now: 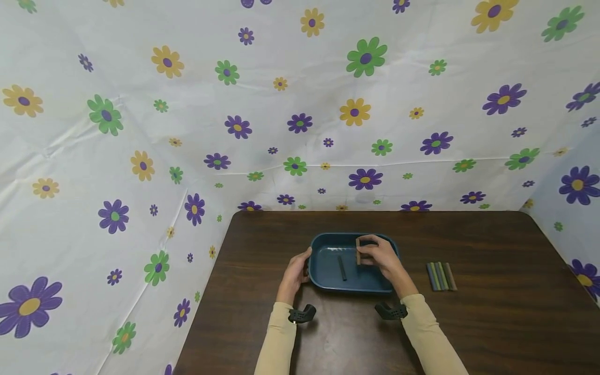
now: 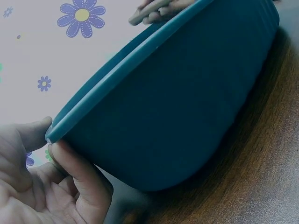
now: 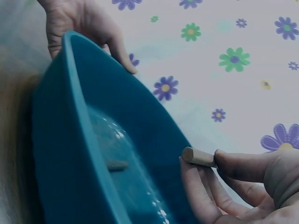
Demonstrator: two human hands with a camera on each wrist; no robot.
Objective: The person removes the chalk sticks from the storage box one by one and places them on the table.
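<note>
A teal-blue plastic tub (image 1: 323, 273) with a rounded rim stands on the table. My left hand (image 1: 294, 271) pinches its left rim, thumb over the edge and fingers beneath, as the left wrist view shows. Over the tub's right half, my right hand (image 1: 382, 258) holds a brown, chalk-like stick (image 3: 200, 157) between thumb and fingertips. One end of that stick is visible as round and blunt in the right wrist view. On the tub's floor lies a dark stick (image 1: 342, 268), apart from both hands.
Several similar sticks (image 1: 441, 276) in blue, green and brown lie side by side to the right of the tub. The dark wooden table (image 1: 506, 312) meets a white flower-printed cloth (image 1: 300, 94) at its back and sides.
</note>
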